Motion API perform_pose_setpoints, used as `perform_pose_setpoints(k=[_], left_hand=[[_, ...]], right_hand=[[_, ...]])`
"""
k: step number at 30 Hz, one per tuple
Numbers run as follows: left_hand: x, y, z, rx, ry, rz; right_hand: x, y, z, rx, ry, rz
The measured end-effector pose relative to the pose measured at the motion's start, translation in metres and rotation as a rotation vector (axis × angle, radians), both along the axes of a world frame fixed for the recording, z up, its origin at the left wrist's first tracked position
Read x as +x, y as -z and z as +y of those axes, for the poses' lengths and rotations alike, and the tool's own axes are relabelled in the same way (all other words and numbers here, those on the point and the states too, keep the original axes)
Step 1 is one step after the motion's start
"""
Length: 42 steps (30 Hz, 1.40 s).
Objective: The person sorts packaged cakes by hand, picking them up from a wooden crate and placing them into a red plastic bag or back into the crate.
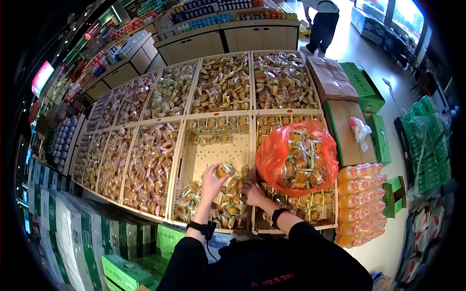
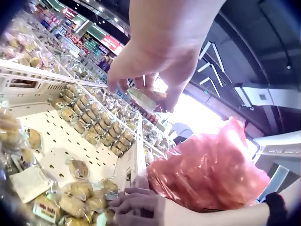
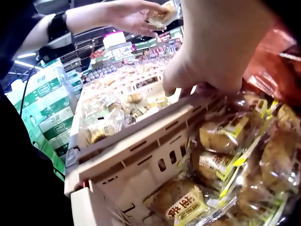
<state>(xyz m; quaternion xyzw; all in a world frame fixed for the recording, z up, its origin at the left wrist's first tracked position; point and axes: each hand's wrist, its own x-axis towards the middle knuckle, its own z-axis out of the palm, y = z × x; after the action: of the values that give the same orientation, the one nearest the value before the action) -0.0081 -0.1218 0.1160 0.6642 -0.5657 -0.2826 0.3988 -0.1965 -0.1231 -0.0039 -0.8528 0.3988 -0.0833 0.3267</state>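
Note:
My left hand [image 1: 211, 183] pinches a clear-wrapped bun [image 1: 224, 170] and holds it above a half-filled crate [image 1: 206, 156]. In the right wrist view the wrapped bun [image 3: 163, 15] sits at the fingertips, over the crates. My right hand [image 1: 252, 194] lies at the divider between this crate and the one on its right; in the left wrist view its fingers [image 2: 134, 203] rest loosely over the rim beside loose wrapped buns [image 2: 77, 200]. A red plastic bag [image 1: 272, 165] full of wrapped buns stands in the right crate, just past the right hand.
Neat rows of buns [image 1: 218, 127] line the crate's far end. More crates of packaged buns [image 1: 150, 167] extend left and behind. Packs of orange bottles [image 1: 361, 201] and cardboard boxes [image 1: 347, 131] flank the right side. Green-and-white cartons [image 1: 73, 233] stand at left. A person [image 1: 323, 24] stands in the aisle.

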Motion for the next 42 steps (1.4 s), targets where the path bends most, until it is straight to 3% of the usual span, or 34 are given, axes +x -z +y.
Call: perform_pose_setpoints(k=[1, 4, 5, 7, 9, 10, 11, 12, 13, 14, 15, 16, 20, 22, 26, 28, 32, 35, 37, 40, 42], left_hand=[[0.0, 0.003, -0.018, -0.036, 0.04, -0.108], [0.004, 0.024, -0.076, -0.089, 0.132, -0.283], [0.004, 0.041, -0.095, -0.119, 0.166, -0.357], [0.004, 0.074, -0.131, -0.16, 0.194, -0.382], [0.001, 0.103, -0.166, -0.185, 0.224, -0.468], [0.0, 0.118, -0.182, -0.23, 0.254, -0.471], [0.001, 0.145, -0.201, -0.26, 0.276, -0.479], [-0.003, 0.152, -0.212, -0.252, 0.312, -0.468], [-0.01, 0.159, -0.221, -0.241, 0.291, -0.522], [-0.008, 0.183, -0.235, -0.228, 0.292, -0.535], [-0.004, 0.202, -0.244, -0.178, 0.259, -0.554], [0.001, 0.221, -0.251, -0.195, 0.244, -0.601], [-0.004, 0.217, -0.245, -0.073, 0.238, -0.642], [-0.009, 0.215, -0.241, 0.044, 0.177, -0.409], [-0.012, 0.193, -0.234, 0.074, 0.237, -0.449], [-0.016, 0.186, -0.229, 0.071, 0.208, -0.699], [-0.021, 0.227, -0.22, -0.088, 0.163, -0.831], [-0.024, 0.241, -0.215, -0.181, 0.238, -0.912], [-0.043, 0.156, -0.199, 0.291, 0.327, -0.779], [-0.034, 0.186, -0.205, 0.243, 0.337, -0.85], [-0.031, 0.178, -0.201, 0.24, 0.359, -0.934]], right_hand=[[0.002, -0.002, 0.002, 0.009, 0.016, 0.003], [0.008, -0.001, 0.011, -0.275, 0.091, 0.044], [0.009, -0.034, 0.007, -0.1, -0.017, 0.341], [0.008, -0.025, 0.009, -0.163, 0.013, 0.232], [0.011, 0.053, 0.008, -0.671, 0.003, 0.155], [0.013, 0.037, 0.003, -0.327, -0.064, 0.063], [0.017, 0.058, 0.007, -0.165, 0.112, 0.001], [0.016, 0.088, 0.008, 0.001, 0.065, -0.32], [0.014, 0.037, 0.018, -0.622, 0.249, -0.351], [0.022, 0.083, 0.019, 0.298, 0.262, -0.766], [0.021, 0.098, 0.011, 0.31, 0.258, -0.697], [0.016, 0.053, 0.015, -0.315, 0.16, -0.362], [0.005, 0.028, 0.009, -0.324, 0.125, -0.288], [0.002, 0.026, 0.008, -0.307, 0.13, -0.285], [0.0, 0.024, 0.007, -0.297, 0.12, -0.274], [0.0, 0.022, 0.006, -0.293, 0.111, -0.27], [-0.001, 0.023, 0.003, -0.288, 0.103, -0.264], [-0.001, 0.022, 0.001, -0.287, 0.109, -0.263], [-0.001, 0.021, 0.002, -0.286, 0.116, -0.264], [-0.001, 0.017, 0.005, -0.279, 0.115, -0.273], [-0.001, 0.016, 0.006, -0.28, 0.109, -0.284]])
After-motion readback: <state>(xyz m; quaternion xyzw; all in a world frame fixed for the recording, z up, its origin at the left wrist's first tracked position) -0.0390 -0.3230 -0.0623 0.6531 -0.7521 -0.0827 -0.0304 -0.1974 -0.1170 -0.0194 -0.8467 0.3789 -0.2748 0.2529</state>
